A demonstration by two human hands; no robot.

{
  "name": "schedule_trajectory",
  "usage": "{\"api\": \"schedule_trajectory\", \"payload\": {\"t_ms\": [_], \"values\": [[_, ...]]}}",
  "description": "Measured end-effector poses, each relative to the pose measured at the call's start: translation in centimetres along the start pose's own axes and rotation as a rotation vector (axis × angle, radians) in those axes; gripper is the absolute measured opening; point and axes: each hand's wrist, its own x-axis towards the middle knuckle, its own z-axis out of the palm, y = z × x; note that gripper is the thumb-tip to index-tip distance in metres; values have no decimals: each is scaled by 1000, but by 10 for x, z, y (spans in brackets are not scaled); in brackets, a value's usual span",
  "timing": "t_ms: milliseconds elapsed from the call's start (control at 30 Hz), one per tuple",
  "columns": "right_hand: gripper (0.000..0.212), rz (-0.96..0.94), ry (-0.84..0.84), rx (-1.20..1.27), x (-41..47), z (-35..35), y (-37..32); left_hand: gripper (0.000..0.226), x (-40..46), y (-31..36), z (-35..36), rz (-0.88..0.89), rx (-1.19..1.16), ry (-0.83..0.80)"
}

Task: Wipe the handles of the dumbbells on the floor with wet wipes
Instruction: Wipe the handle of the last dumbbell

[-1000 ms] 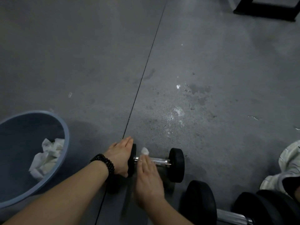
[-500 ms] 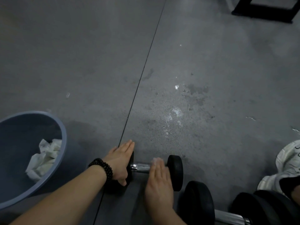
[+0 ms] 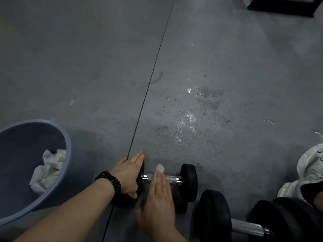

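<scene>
A small black dumbbell (image 3: 188, 180) with a chrome handle lies on the grey floor near the bottom middle. My left hand (image 3: 128, 173), a dark bead bracelet on its wrist, rests flat against the dumbbell's left weight and hides most of it. My right hand (image 3: 160, 203) lies over the left part of the handle, fingers straight, pressing a white wet wipe (image 3: 160, 169) onto it; the wipe's corner sticks out past my fingertips. A larger black dumbbell (image 3: 216, 217) lies at the bottom right.
A blue plastic bin (image 3: 69, 149) with crumpled used wipes (image 3: 49, 170) stands at the left. A white shoe (image 3: 311, 172) is at the right edge. A dark seam crosses the floor, with damp spots beyond the dumbbell. A black frame (image 3: 283, 5) sits top right.
My right hand slid along the handle to the right, then back to the left, carrying the wipe. My left hand stayed on the left weight.
</scene>
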Motion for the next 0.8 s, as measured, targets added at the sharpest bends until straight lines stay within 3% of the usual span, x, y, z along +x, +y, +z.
{"api": "schedule_trajectory", "payload": {"t_ms": [67,200,333,533,633,733,800], "values": [[111,-38,-18,-31,4,0,5,142,-2,-1,1,-3,-2,6],[95,73,74,-24,9,-1,20,142,-2,-1,3,5,-17,20],[105,-136,-33,-54,4,2,-12,142,-2,-3,3,13,-22,26],[90,51,96,-54,19,0,28,142,-2,-2,5,7,-25,32],[101,-61,4,-2,11,5,3,142,-1,-1,3,7,-19,24],[69,-134,-51,-68,7,-4,2,141,-1,-1,2,2,-22,20],[68,-67,19,-116,13,-19,19,142,-2,-2,4,-4,-26,23]]}}
